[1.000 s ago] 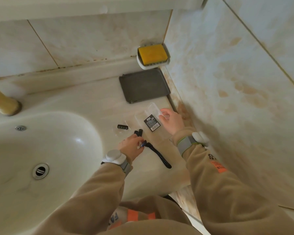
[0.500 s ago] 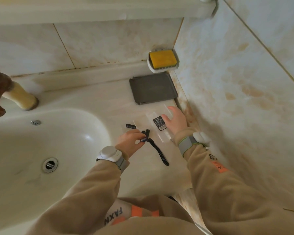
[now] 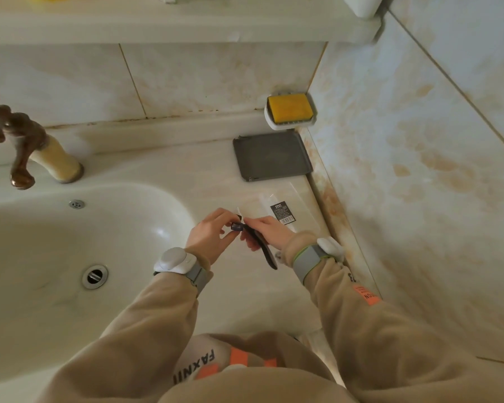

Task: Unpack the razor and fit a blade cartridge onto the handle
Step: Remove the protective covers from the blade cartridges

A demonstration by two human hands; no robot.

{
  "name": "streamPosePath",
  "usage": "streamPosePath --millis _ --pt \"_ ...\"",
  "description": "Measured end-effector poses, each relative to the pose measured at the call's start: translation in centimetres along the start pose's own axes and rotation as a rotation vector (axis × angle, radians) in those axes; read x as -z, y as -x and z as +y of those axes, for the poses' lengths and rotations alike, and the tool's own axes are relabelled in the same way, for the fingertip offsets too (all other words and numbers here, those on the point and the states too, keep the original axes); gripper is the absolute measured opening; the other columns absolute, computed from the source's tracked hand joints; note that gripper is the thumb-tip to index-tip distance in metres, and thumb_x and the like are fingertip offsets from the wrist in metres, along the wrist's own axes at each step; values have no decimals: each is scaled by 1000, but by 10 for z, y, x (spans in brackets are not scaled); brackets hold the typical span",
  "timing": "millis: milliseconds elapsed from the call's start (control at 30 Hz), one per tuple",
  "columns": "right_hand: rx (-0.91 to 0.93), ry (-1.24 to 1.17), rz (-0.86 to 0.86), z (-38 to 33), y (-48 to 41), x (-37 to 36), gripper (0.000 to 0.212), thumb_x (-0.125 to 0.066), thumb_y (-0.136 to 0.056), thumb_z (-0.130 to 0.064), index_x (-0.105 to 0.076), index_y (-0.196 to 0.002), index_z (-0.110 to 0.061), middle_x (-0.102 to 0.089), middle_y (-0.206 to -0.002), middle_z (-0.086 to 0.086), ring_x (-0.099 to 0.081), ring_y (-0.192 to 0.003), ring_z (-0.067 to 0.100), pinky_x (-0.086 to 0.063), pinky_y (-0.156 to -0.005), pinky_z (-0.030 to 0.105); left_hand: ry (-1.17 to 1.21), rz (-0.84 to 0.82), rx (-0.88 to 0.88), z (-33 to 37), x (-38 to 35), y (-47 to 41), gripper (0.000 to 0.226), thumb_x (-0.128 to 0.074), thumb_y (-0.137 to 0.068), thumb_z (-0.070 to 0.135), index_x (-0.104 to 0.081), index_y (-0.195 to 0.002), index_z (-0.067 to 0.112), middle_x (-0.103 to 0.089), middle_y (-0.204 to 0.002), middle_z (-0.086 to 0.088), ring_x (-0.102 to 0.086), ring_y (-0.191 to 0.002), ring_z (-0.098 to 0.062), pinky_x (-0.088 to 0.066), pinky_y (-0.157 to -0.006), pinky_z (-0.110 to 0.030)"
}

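Note:
The black razor handle (image 3: pixel 266 251) is lifted above the counter, its tail pointing toward me. My right hand (image 3: pixel 269 232) grips the handle near its head. My left hand (image 3: pixel 213 234) pinches a small dark blade cartridge (image 3: pixel 237 227) right at the handle's front end. Whether cartridge and handle are joined is hidden by my fingers. The clear plastic package (image 3: pixel 285 210) with a black barcode label lies flat on the counter just beyond my right hand.
A dark grey tray (image 3: pixel 271 155) lies at the back right of the counter. Above it hangs a white soap dish with a yellow sponge (image 3: pixel 290 107). The sink basin (image 3: pixel 56 257) lies left, with a brown tap (image 3: pixel 21 144). A tiled wall runs close on the right.
My right hand left the package and took the razor handle. Both hands lifted handle and cartridge off the counter and brought them together. The camera tilted up.

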State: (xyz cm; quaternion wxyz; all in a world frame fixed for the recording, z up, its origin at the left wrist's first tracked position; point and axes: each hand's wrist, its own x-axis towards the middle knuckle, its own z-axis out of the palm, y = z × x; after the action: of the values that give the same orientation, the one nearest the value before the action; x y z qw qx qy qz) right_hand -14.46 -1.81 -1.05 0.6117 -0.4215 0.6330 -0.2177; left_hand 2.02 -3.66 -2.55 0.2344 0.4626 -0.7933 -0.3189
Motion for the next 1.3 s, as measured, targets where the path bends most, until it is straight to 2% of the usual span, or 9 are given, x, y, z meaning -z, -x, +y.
streamPosePath --millis 100,167,333,533,700,833,1000,1133,1300 --pt "-5 -92 -29 4 -1 -2 39 -43 -95 -27 -59 -65 -9 -53 -51 -1 -46 -44 10 -41 -54 23 20 -9 22 -2 0 3 17 -63 -83 18 -63 -100 18 -60 -102 4 -54 -83 -9 -53 -75 -27" --pt "21 -103 -30 5 -2 0 34 -46 -94 -23 -58 -65 -9 -49 -52 0 -43 -45 10 -36 -53 22 35 -64 54 -3 1 3 28 -65 -81 23 -60 -108 21 -57 -104 7 -52 -87 -7 -50 -78 -24" --pt "91 107 -46 8 -3 3 22 -54 -90 -24 -64 -74 -14 -52 -62 1 -47 -61 16 -41 -58 21 33 -247 122 -11 3 2 49 -68 -78 34 -52 -123 23 -55 -112 6 -49 -96 -7 -44 -82 -19" --pt "47 79 -95 9 -2 1 23 -49 -93 -21 -66 -80 -13 -61 -66 2 -54 -59 14 -47 -65 23 44 -257 125 -15 3 5 44 -68 -79 24 -53 -120 21 -57 -117 1 -48 -98 -8 -43 -85 -21" --pt "-102 146 -227 7 0 0 39 -43 -95 -32 -65 -72 -11 -56 -59 4 -47 -50 14 -40 -55 22 56 -282 135 -18 2 9 43 -68 -79 22 -53 -119 22 -58 -117 2 -48 -99 -7 -41 -85 -19" --pt "-93 227 -175 7 -2 -1 43 -45 -94 -35 -55 -59 -12 -38 -49 -1 -30 -45 12 -26 -45 19 81 -291 155 -19 1 10 44 -70 -77 23 -54 -118 20 -58 -117 0 -50 -99 -10 -44 -85 -21" --pt "-43 297 -148 11 -2 4 42 -47 -93 -37 -54 -57 -15 -36 -39 -11 -29 -41 9 -27 -46 19 42 -358 158 -18 3 7 50 -67 -80 25 -49 -126 20 -55 -120 -1 -48 -102 -8 -43 -86 -18" --pt "-8 335 -142 8 0 6 43 -48 -92 -38 -54 -56 -15 -37 -40 -9 -29 -41 9 -27 -50 21 24 -362 179 -16 3 3 50 -68 -79 27 -51 -126 21 -58 -119 -2 -52 -105 -14 -44 -89 -21" --pt "-10 391 -89 5 0 8 44 -52 -88 -44 -54 -54 -15 -39 -45 -5 -31 -42 11 -29 -53 24 30 -341 183 -16 3 3 48 -70 -77 27 -54 -122 21 -60 -116 -2 -52 -101 -13 -47 -90 -25"
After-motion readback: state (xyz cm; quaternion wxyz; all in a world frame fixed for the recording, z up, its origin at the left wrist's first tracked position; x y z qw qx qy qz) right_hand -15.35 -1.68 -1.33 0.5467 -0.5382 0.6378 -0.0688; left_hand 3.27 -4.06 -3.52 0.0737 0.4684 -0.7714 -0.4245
